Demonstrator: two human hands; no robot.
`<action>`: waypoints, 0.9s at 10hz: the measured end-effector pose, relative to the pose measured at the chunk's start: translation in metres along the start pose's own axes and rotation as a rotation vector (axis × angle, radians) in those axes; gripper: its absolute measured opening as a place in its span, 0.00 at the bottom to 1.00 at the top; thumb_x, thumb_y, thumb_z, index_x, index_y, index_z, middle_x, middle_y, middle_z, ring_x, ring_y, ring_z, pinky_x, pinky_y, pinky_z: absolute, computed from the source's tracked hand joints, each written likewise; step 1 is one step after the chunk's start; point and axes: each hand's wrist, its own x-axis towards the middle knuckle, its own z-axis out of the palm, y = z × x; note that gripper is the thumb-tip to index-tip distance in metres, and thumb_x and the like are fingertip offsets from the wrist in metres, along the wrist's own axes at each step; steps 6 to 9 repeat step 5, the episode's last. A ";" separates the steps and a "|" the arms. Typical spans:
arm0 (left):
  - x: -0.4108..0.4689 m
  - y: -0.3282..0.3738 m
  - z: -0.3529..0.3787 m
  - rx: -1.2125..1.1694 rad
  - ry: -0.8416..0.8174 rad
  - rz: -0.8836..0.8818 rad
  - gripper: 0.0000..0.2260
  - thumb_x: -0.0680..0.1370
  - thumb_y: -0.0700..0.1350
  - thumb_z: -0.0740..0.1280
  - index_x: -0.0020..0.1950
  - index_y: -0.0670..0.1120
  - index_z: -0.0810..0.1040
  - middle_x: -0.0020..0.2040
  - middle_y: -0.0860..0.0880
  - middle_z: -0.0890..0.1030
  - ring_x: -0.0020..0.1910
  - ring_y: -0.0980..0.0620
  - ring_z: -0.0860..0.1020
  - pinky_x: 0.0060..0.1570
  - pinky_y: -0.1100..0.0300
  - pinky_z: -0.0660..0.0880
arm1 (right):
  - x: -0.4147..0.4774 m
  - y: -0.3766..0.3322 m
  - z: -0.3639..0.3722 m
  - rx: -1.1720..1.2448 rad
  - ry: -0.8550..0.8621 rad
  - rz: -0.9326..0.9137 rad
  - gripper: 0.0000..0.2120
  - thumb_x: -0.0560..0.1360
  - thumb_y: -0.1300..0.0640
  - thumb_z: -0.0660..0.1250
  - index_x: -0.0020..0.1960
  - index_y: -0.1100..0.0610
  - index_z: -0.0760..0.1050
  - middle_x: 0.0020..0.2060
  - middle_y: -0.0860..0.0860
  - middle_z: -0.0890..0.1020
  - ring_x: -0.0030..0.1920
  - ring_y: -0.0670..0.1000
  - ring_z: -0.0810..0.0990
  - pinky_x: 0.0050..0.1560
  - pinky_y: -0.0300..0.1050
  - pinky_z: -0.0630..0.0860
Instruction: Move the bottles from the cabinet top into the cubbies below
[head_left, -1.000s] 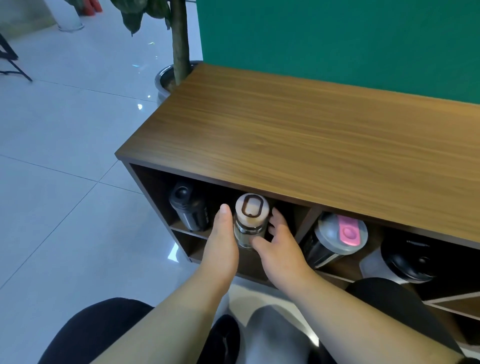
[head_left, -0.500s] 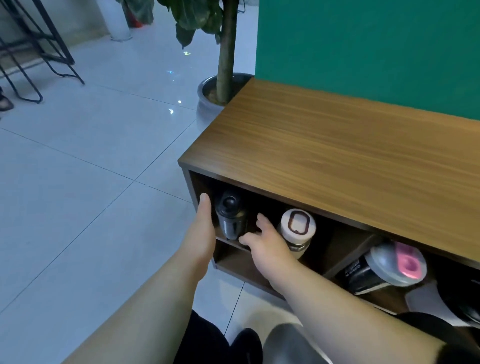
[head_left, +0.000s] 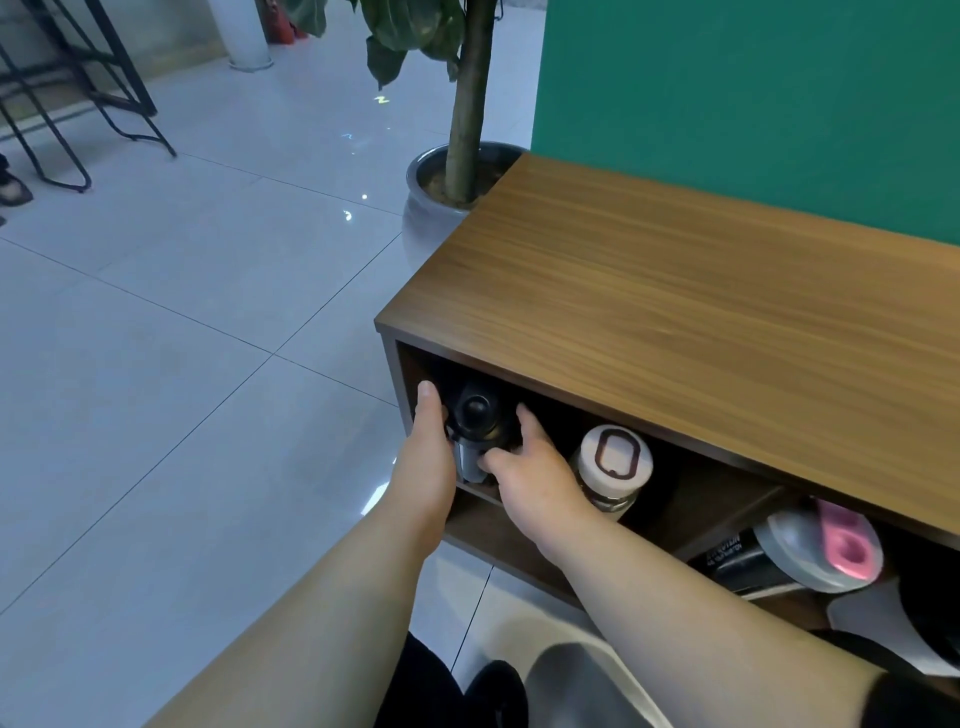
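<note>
A black-capped steel bottle (head_left: 475, 421) lies in the leftmost cubby of the wooden cabinet (head_left: 675, 322), cap toward me. My left hand (head_left: 428, 457) cups its left side and my right hand (head_left: 530, 467) wraps its right side, fingers touching it. To its right in the same cubby lies a clear bottle with a white lid (head_left: 613, 465), free of both hands. A grey-lidded bottle with a pink flap (head_left: 821, 551) lies in the cubby further right. No bottles stand on the cabinet top.
A potted plant (head_left: 452, 192) stands by the cabinet's far left corner. A green wall (head_left: 753, 104) rises behind the cabinet. Pale tiled floor (head_left: 182, 338) spreads to the left, with black metal chair legs (head_left: 62, 114) far off. My knees are below.
Both hands left the white-lidded bottle and moved left to the black-capped bottle, now closing around it. My view swung left.
</note>
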 end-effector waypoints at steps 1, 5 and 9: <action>-0.002 0.002 0.000 -0.012 -0.017 -0.003 0.36 0.79 0.71 0.46 0.81 0.53 0.61 0.81 0.49 0.65 0.79 0.48 0.63 0.79 0.42 0.57 | -0.002 -0.001 0.000 0.009 -0.004 0.005 0.39 0.74 0.55 0.66 0.80 0.43 0.50 0.74 0.52 0.69 0.72 0.54 0.67 0.70 0.51 0.66; -0.077 0.013 0.006 -0.004 0.140 0.424 0.28 0.77 0.65 0.47 0.40 0.48 0.79 0.39 0.48 0.80 0.41 0.47 0.77 0.47 0.48 0.72 | -0.076 -0.008 -0.024 0.123 -0.019 0.009 0.21 0.75 0.51 0.69 0.66 0.47 0.69 0.54 0.47 0.80 0.51 0.46 0.79 0.47 0.42 0.72; -0.077 0.013 0.006 -0.004 0.140 0.424 0.28 0.77 0.65 0.47 0.40 0.48 0.79 0.39 0.48 0.80 0.41 0.47 0.77 0.47 0.48 0.72 | -0.076 -0.008 -0.024 0.123 -0.019 0.009 0.21 0.75 0.51 0.69 0.66 0.47 0.69 0.54 0.47 0.80 0.51 0.46 0.79 0.47 0.42 0.72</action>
